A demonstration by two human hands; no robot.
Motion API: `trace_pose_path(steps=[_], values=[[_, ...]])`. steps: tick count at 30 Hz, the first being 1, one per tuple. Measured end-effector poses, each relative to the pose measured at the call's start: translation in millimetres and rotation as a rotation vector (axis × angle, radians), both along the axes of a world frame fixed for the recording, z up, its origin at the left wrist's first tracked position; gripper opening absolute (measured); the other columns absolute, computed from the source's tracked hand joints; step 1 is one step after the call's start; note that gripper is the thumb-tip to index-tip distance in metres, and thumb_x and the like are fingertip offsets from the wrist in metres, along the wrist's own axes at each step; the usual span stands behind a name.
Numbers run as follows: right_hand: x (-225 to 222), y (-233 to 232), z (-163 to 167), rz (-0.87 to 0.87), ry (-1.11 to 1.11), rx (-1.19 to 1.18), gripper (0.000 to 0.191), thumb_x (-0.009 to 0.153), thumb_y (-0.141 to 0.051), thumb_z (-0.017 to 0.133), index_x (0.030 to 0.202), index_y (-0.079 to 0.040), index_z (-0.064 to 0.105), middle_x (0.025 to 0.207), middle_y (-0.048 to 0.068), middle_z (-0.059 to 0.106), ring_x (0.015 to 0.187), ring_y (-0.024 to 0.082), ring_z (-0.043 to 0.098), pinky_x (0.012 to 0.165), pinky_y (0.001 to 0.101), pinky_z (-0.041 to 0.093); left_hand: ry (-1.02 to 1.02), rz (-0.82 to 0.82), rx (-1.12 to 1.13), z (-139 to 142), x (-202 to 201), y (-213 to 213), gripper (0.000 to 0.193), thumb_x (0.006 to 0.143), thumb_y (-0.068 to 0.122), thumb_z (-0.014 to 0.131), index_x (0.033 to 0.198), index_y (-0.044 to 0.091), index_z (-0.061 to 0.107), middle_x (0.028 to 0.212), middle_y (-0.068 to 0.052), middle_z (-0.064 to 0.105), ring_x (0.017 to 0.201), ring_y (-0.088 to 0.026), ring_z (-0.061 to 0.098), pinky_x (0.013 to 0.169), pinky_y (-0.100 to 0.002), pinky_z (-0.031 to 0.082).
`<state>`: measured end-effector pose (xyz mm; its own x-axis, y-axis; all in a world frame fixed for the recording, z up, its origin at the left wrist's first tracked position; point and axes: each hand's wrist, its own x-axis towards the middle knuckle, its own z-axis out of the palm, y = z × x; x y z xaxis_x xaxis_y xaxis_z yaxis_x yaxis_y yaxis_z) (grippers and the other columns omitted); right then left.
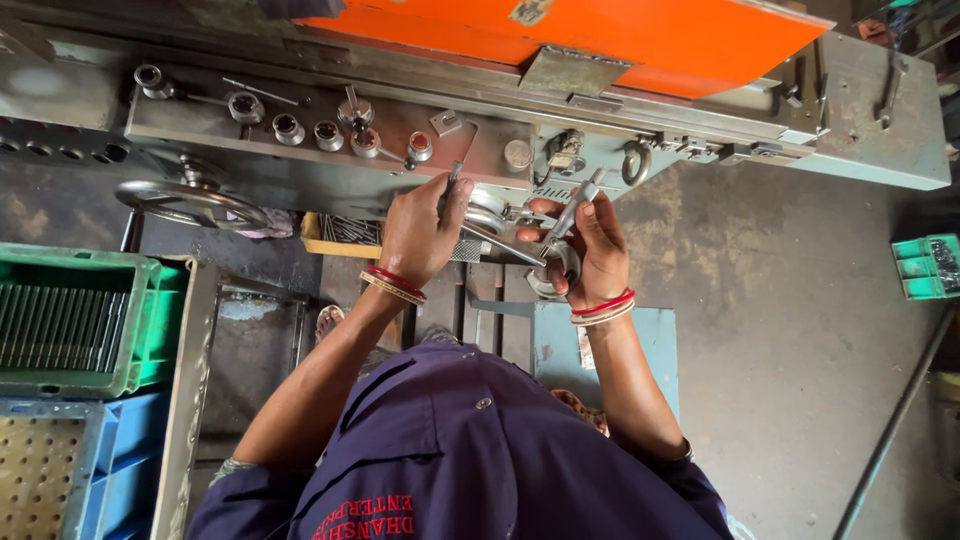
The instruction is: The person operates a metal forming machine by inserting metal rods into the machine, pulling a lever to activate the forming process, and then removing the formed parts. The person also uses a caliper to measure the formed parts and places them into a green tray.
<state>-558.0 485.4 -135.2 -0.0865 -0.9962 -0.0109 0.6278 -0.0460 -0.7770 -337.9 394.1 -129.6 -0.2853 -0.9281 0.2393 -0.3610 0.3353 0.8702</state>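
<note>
Pinching a thin rod (pixel 497 245) with our left hand (pixel 420 232); right hand (pixel 590 250) grips a micrometer (pixel 565 240). Rod could slip if our pinch loosens.

The stained concrete floor (pixel 790 330) carries a grey machine (pixel 860 130). A green crate (pixel 150 330) of metal rods and a blue crate (pixel 120 450) stand at one side, small green boxes (pixel 925 268) opposite.
</note>
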Motion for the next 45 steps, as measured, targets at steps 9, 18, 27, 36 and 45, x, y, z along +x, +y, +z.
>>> trace_pose_path(steps=[9, 18, 27, 36, 45], values=[[2, -6, -3, -0.017, -0.074, 0.047, 0.034, 0.117, -0.031, 0.042, 0.137, -0.006, 0.049, 0.129, 0.026, 0.065, 0.1, 0.038, 0.075, 0.039, 0.0261, 0.051, 0.027, -0.053, -0.211, -1, 0, -2, 0.027, 0.109, 0.027, 0.058, 0.103, 0.001, 0.066, 0.081, -0.02, 0.066, 0.069, -0.04, 0.062, 0.058, -0.046, 0.044], [-1, -4, 5, -0.004, -0.085, 0.087, 0.041, 0.112, -0.031, 0.043, 0.141, -0.003, 0.049, 0.127, 0.025, 0.067, 0.097, 0.037, 0.076, 0.037, 0.025, 0.051, -0.014, -0.1, -0.016, 1, -5, 1, 0.028, 0.106, 0.026, 0.06, 0.095, 0.001, 0.065, 0.074, -0.02, 0.063, 0.062, -0.04, 0.061, 0.056, -0.046, 0.043], [-5, -2, -3, -0.031, -0.03, 0.154, 0.038, 0.114, -0.041, 0.048, 0.125, -0.004, 0.051, 0.119, 0.025, 0.069, 0.093, 0.037, 0.077, 0.034, 0.0259, 0.047, 0.031, -0.121, -0.089, 1, -5, 3, 0.026, 0.106, 0.024, 0.06, 0.096, 0.001, 0.064, 0.077, -0.019, 0.064, 0.065, -0.04, 0.061, 0.057, -0.045, 0.044], [0, 0, 7, 0.034, -0.092, 0.129, 0.035, 0.11, -0.033, 0.045, 0.133, -0.007, 0.049, 0.12, 0.025, 0.069, 0.094, 0.037, 0.076, 0.033, 0.0254, 0.047, 0.016, -0.122, -0.105, -1, -2, 7, 0.027, 0.107, 0.024, 0.06, 0.094, 0.001, 0.063, 0.074, -0.019, 0.063, 0.065, -0.041, 0.06, 0.057, -0.046, 0.044], [1, 3, 2, 0.017, -0.086, 0.146, 0.032, 0.112, -0.037, 0.046, 0.129, -0.01, 0.05, 0.116, 0.025, 0.069, 0.092, 0.038, 0.076, 0.033, 0.0254, 0.046, -0.004, -0.115, -0.073, 1, 2, 11, 0.024, 0.105, 0.024, 0.061, 0.096, 0.002, 0.066, 0.068, -0.019, 0.059, 0.058, -0.039, 0.059, 0.055, -0.045, 0.042]])
